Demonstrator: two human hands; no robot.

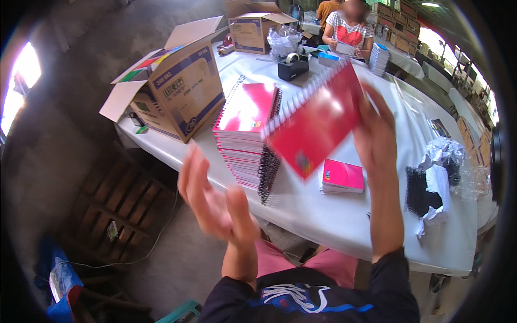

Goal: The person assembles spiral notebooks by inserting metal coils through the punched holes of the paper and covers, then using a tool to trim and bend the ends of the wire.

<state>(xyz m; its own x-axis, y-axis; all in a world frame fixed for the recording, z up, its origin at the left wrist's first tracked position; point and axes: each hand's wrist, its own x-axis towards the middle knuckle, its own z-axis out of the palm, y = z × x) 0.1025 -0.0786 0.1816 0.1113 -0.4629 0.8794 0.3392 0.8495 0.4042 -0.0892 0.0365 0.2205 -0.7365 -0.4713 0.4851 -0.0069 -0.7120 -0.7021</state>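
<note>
My right hand [372, 126] grips a red spiral notebook [318, 126] by its right side and holds it tilted above the table. The white coil runs along the notebook's upper left edge. My left hand [212, 196] is raised in front of the table's near edge, fingers apart and nothing in it; it is slightly blurred. Behind it rises a tall stack of red spiral notebooks [242, 140], black coils showing down its right side. Below the held notebook lies a small pile of pink-red covers or pads [343, 176].
An open cardboard box [180, 91] stands left of the stack, another box [250, 35] farther back. A black tape dispenser [293, 67] sits behind the stack. Black coils [421, 191] and crumpled plastic [446, 153] lie at right. Across the white table [301, 215] a person [349, 32] handles paper.
</note>
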